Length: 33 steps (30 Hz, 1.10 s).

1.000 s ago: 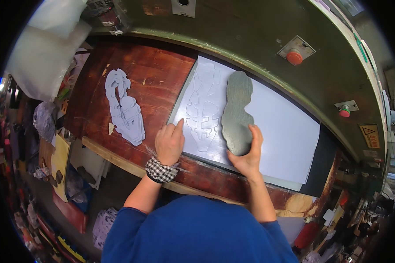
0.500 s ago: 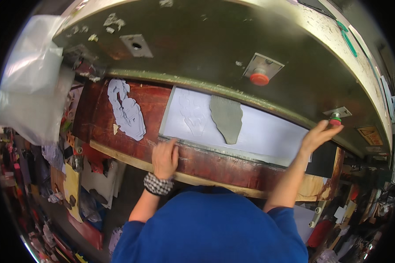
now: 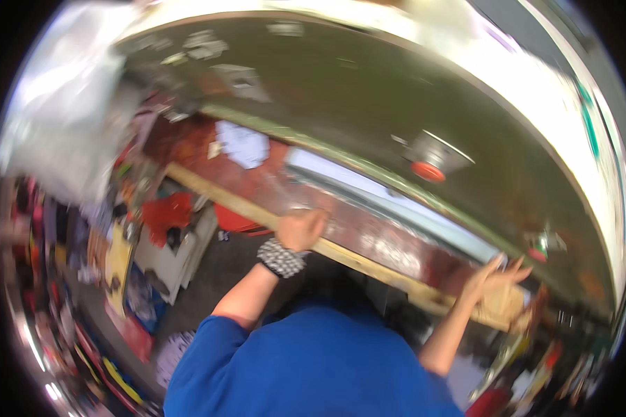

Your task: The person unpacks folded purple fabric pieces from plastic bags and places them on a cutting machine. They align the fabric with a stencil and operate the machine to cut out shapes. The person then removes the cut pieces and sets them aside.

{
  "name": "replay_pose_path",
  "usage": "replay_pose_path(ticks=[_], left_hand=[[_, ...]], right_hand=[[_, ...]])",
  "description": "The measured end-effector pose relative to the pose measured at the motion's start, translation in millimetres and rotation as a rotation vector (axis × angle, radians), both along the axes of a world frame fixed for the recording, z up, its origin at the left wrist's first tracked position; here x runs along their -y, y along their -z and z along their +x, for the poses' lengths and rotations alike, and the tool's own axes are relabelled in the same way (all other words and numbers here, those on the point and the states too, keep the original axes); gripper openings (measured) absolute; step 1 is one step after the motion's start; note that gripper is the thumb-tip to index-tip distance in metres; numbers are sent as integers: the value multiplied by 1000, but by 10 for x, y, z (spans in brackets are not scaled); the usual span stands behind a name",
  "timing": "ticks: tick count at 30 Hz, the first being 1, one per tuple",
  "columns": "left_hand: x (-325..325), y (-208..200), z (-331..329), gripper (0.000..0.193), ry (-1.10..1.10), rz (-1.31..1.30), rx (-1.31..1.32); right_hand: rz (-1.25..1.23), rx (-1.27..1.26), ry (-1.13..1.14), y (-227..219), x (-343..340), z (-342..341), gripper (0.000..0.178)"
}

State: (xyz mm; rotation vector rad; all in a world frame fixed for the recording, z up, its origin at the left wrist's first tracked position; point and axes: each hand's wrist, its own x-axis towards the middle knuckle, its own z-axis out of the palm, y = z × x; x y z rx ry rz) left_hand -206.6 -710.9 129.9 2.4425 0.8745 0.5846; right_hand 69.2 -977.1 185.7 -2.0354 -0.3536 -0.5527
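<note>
My left hand (image 3: 302,229), with a black-and-white checked band (image 3: 282,258) on its wrist, is loosely closed over the wooden front edge of the reddish-brown bench (image 3: 257,182). Nothing shows in its fingers, though they are blurred. My right hand (image 3: 490,279) is open with fingers apart, just below the red-and-green push button (image 3: 538,251), and seems apart from it. Between the bench and the dark green machine beam (image 3: 341,90), a strip of white sheet (image 3: 341,171) shows; the beam hides the rest. Light grey cut pieces (image 3: 243,144) lie on the bench's left part.
A larger red push button (image 3: 428,171) sticks out of the beam's middle. Clear plastic (image 3: 62,104) hangs at the far left. Boards (image 3: 181,260) and a red object (image 3: 167,217) stand below the bench on the left. Clutter fills both sides.
My right hand has come off the red-and-green button and dropped, its fingers spreading. My left hand has drawn back from the sheet's edge. The view has shifted; the dark grey piece is now hidden.
</note>
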Motion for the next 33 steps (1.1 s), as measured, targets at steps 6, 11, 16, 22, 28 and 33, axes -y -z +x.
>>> replay_pose_path(ticks=[6,11,16,22,28,33], left_hand=[[50,189,10,14,-40,61,152],[296,159,-256,14,-35,27,119],[656,117,-760,14,22,75,49],[1018,75,-1264,5,58,117,58],[1036,-34,-1305,6,144,19,-79],[1003,-60,-1333,7,199,-9,-130]], right_hand=[[-349,-456,-427,643,327,-974,20],[-331,-452,-556,632,627,-1041,11],[334,-763,-354,212,-122,-1138,30],[-427,-91,-747,480,-1093,-1530,97],[-197,-286,-672,370,-1072,-1573,85],[249,-890,-810,-120,-719,-1078,89]])
